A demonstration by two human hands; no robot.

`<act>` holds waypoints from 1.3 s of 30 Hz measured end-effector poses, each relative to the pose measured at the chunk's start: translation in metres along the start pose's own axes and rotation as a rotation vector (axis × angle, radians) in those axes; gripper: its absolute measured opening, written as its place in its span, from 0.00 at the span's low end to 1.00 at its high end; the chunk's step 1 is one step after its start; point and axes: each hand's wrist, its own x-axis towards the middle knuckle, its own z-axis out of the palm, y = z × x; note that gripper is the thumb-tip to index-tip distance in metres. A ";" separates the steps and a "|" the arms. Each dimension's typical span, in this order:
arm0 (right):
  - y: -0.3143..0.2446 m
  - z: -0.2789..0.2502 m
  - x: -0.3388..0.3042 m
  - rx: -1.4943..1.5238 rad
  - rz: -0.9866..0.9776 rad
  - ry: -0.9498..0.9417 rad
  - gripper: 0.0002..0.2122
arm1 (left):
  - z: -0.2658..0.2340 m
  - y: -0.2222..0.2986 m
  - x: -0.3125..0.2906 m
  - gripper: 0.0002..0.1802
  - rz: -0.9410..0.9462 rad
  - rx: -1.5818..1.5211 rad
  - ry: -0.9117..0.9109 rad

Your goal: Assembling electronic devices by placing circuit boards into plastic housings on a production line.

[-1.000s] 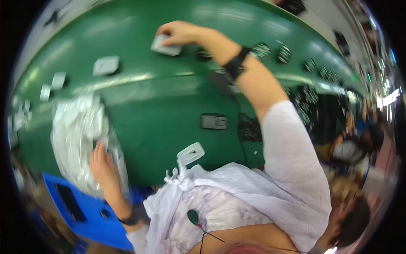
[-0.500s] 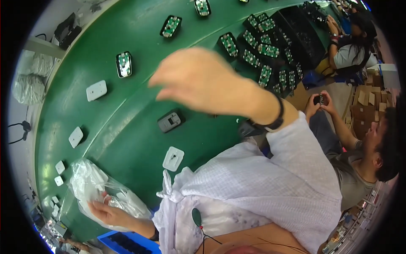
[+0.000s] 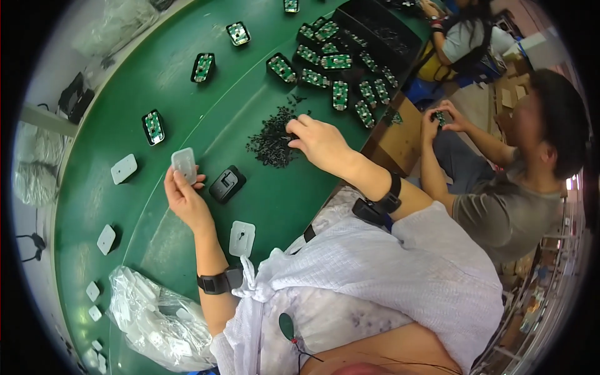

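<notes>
My left hand grips a translucent white plastic cover by its lower end, thumb on its face, raised over the green table. The fingers of my right hand are pinched together at the right side of a heap of small black parts. Whatever is between those fingertips is too small to make out. Between my hands, on the table, is a black plastic housing. Closer to me lies another white cover, inner side up, with a small dark part at its middle.
A clear bag of white covers lies at the near left. Black housings with green circuit boards sit spaced along the table, and more crowd beside a black bin. At right, a seated co-worker holds a circuit board.
My left hand has left the bag and come up with a white cover. My right hand has drawn back to the heap of black parts, its fingers now pinched. The view has shifted.
</notes>
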 end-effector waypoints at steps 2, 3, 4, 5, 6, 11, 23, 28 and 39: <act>-0.003 0.005 0.001 0.003 -0.021 0.046 0.12 | 0.010 -0.004 0.002 0.17 -0.011 -0.036 -0.078; -0.005 0.007 0.001 -0.015 -0.025 0.106 0.10 | 0.015 -0.006 -0.001 0.18 -0.034 -0.047 -0.103; -0.008 0.008 0.002 -0.034 -0.028 0.164 0.07 | 0.021 -0.005 -0.004 0.17 -0.024 -0.051 -0.129; -0.010 0.008 0.005 -0.047 -0.015 0.182 0.07 | 0.023 -0.006 -0.004 0.17 -0.034 -0.054 -0.157; -0.015 0.007 0.007 -0.040 -0.022 0.238 0.06 | 0.022 -0.006 -0.006 0.17 -0.048 -0.051 -0.184; -0.014 0.008 0.014 -0.076 -0.013 0.326 0.06 | 0.019 -0.006 0.000 0.17 -0.047 0.016 -0.257; -0.043 -0.017 0.038 0.404 0.069 0.394 0.10 | 0.000 0.040 0.007 0.12 -0.146 0.006 -0.090; -0.102 -0.023 0.058 0.928 -0.073 0.110 0.11 | 0.008 0.059 -0.007 0.09 0.118 0.172 -0.250; -0.081 -0.017 0.083 1.236 -0.042 -0.031 0.08 | 0.038 0.082 0.002 0.09 0.273 0.415 -0.297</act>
